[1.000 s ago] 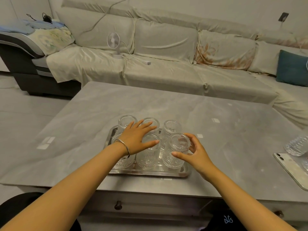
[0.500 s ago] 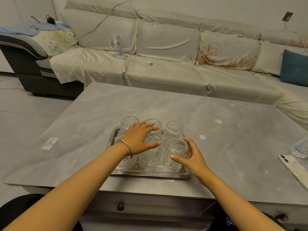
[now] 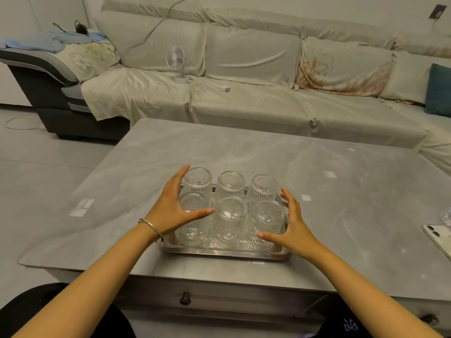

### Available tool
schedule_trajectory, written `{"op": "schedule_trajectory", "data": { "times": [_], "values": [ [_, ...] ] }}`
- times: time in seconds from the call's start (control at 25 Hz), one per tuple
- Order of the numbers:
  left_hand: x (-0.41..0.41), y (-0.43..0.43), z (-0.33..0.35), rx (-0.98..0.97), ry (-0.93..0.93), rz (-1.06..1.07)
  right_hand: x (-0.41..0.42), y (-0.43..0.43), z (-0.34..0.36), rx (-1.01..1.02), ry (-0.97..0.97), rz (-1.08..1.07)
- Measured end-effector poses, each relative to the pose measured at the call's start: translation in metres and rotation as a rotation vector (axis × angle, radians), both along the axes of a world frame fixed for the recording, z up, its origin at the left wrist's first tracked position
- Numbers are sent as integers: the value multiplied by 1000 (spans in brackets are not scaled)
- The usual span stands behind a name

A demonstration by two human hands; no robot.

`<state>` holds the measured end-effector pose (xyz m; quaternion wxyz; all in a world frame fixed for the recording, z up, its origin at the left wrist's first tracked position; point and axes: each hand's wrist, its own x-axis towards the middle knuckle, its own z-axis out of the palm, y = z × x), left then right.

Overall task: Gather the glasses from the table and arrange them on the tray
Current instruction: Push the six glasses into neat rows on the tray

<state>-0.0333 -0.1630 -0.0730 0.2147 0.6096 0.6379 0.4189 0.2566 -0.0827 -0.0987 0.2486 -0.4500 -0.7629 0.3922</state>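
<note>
Both hands flank the load: the left hand (image 3: pixel 174 208) is spread wide with its thumb across the front-left glass (image 3: pixel 192 219) and its fingers alongside the back-left one, while the right hand (image 3: pixel 291 226) is open and cupped just beside the front-right glass (image 3: pixel 266 224), holding nothing. All 6 glasses (image 3: pixel 230 208) stand upright in 2 rows of 3 on the metal tray (image 3: pixel 224 252), which sits near the front edge of the grey table (image 3: pixel 341 191).

By their look, the ribbed glasses are rigid, brittle and fairly heavy for their size; the ridges should give fingers some bite, but they stand packed close and would likely clink or chip if nudged. Each is best taken around its side wall. The tray looks thin and slick, so it is best held by its 2 short ends.

Whether the left palm actually presses on glass cannot be told. The tray's far rim and left end are hidden. At the right edge, a phone (image 3: pixel 439 240) and another clear object are cut off.
</note>
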Motion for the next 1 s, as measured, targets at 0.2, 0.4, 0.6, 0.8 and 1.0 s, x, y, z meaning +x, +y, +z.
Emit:
{"op": "schedule_trajectory", "data": {
  "times": [0.2,0.4,0.6,0.8,1.0],
  "values": [
    [-7,-4,-21,-118,-48,-89,-2,7,-6,-80,-47,52],
    [-16,3,-34,-250,-23,-112,-3,12,-10,-113,-98,97],
    [-16,4,-45,-260,-25,-124,-5,15,-7,-126,-126,136],
    [-15,5,-45,-223,-19,-147,-7,15,-9,-112,-115,100],
    [-15,3,-34,-250,-40,-94,-4,12,-5,-98,-123,74]
  ]
}}
